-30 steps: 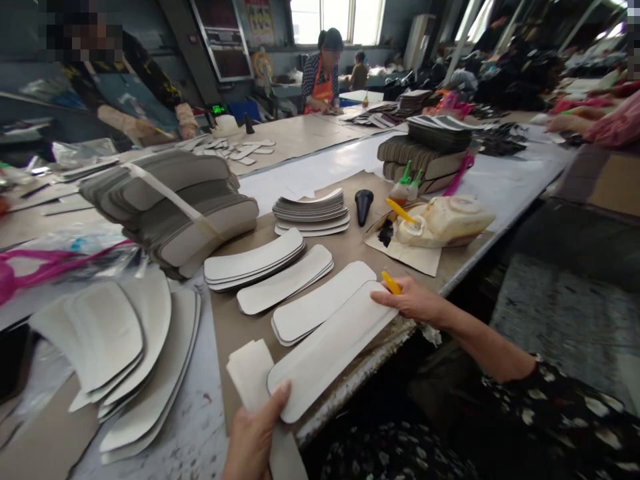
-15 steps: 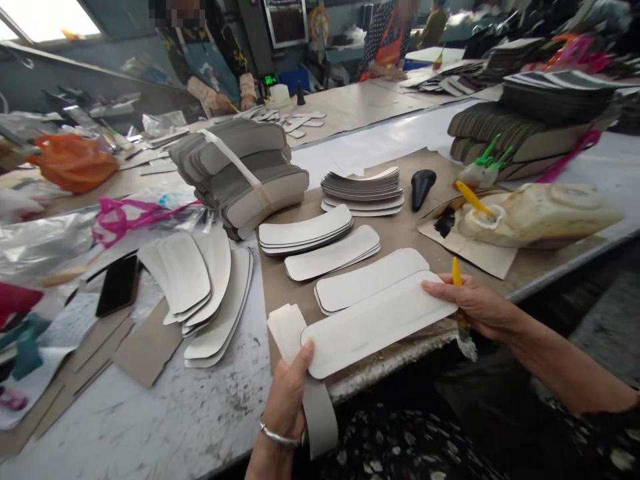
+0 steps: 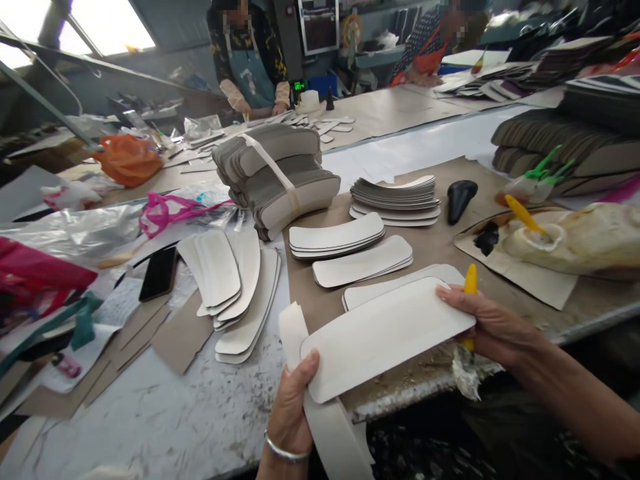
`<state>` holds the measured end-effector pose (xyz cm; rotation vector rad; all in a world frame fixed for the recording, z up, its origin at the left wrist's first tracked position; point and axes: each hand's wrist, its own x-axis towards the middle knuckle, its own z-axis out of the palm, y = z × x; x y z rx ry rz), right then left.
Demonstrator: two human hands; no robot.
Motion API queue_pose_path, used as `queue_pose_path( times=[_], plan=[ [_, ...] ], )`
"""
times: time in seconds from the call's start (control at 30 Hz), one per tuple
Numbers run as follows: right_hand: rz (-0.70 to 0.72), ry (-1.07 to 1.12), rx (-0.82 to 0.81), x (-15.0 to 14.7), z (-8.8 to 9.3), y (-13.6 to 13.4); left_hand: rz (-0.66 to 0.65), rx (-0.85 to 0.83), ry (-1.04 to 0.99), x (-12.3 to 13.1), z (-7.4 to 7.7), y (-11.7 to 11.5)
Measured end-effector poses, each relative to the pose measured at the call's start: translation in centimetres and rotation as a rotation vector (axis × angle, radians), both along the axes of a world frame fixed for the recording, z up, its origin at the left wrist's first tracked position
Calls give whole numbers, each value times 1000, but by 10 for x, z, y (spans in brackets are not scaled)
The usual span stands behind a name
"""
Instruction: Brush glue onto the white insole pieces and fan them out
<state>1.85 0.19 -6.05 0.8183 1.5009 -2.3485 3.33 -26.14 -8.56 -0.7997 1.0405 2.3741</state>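
A long white rounded piece is held above the table's front edge by both of my hands. My left hand pinches its left end with the thumb on top, and also grips a pale strip underneath. My right hand holds the piece's right end, and a yellow-handled brush is tucked in the same fingers. Just beyond lie more white pieces in small piles on brown paper.
A strapped grey bundle, a curved stack, a black cone and a glue jug with a yellow brush stand behind. Fanned white pieces, a phone and plastic bags lie left. Other people work at the far side.
The view has swung left and down. Both hands have lifted the long white piece off the pile and drawn it toward me, its right end now raised.
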Motion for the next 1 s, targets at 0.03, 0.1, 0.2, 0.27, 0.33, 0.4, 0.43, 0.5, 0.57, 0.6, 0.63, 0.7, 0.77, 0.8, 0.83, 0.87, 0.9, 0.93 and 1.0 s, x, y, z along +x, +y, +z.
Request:
queue_pose_path(
  times=[0.03, 0.1, 0.2, 0.27, 0.33, 0.4, 0.43, 0.5, 0.57, 0.6, 0.63, 0.7, 0.77, 0.8, 0.83, 0.87, 0.9, 0.93, 1.0],
  plan=[
    [6, 13, 5, -4, 0, -3, 13, 2, -5, -1, 1, -2],
    [48, 51, 69, -11, 0, -5, 14, -2, -18, -5, 1, -5],
    [135, 92, 191, -20, 1, -3, -9, -49, -2, -10, 0, -8],
    [175, 96, 240, -23, 4, -2, -33, -75, 22, -13, -1, -9],
    [208, 97, 283, -26, 7, 0, -59, -90, 19, -14, -1, -10],
    [244, 95, 328, -27, 10, 1, -79, -103, -1, -15, 0, -10],
    [261, 95, 344, -28, 12, 1, -87, -110, -6, -15, 0, -10],
    [289, 107, 365, -29, 14, 3, -113, -112, -5, -15, 1, -12],
    [316, 126, 384, -31, 18, 6, -142, -107, 5, -15, 1, -15],
    [335, 133, 401, -32, 21, 7, -160, -109, 12, -16, 1, -17],
    [361, 137, 425, -33, 24, 9, -177, -119, 17, -17, 1, -20],
    [424, 139, 482, -35, 33, 11, -212, -155, 35, -20, 2, -26],
    [498, 153, 533, -37, 43, 10, -306, -203, 79, -22, 5, -29],
    [534, 166, 552, -38, 47, 10, -376, -213, 108, -23, 7, -28],
    [571, 181, 567, -40, 51, 8, -453, -211, 136, -23, 9, -26],
    [608, 199, 581, -42, 54, 6, -533, -202, 154, -22, 11, -22],
    [644, 219, 594, -44, 56, 4, -606, -195, 156, -20, 13, -17],
    [676, 238, 608, -46, 57, 2, -659, -189, 146, -17, 14, -12],
    [721, 279, 644, -51, 56, 0, -706, -196, 108, -10, 16, -1]
  ],
)
